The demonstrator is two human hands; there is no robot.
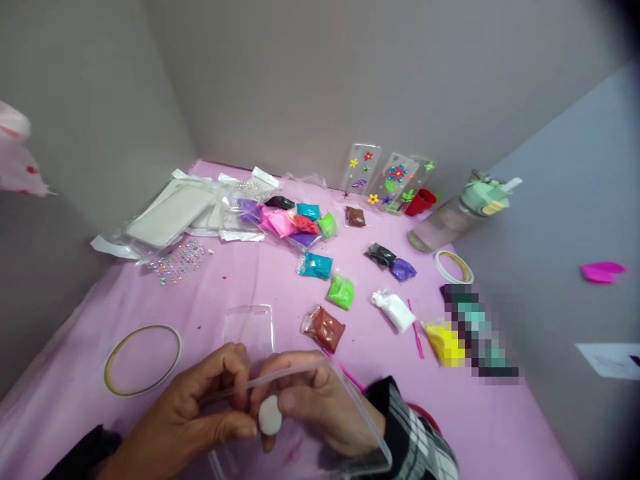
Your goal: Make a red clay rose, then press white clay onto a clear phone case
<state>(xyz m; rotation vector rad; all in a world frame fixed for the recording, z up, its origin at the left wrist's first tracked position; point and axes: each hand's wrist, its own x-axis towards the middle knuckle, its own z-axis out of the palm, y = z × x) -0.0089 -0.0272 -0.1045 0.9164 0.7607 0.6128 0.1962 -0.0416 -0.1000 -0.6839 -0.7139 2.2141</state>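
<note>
Low in the view, my left hand (195,407) is closed on the edge of a clear phone case (367,420), its thumb tip beside a small white clay disc (271,415). My right hand (320,403) pinches that disc between thumb and fingers, and is partly seen through the transparent case. Another clear phone case (249,327) lies flat just beyond my hands. Past my right hand sit a packet of reddish-brown clay (325,328), a green clay packet (341,291) and an opened packet of white clay (394,311).
Several more clay packets (315,265) lie mid-table. Decorated cases (397,177) lean at the back wall, near a bottle (445,217). Tape rings (107,373) lie left and right. Gem stickers (180,261) and wrapped cases (167,217) are at the left; a pink tool (416,333) is at the right.
</note>
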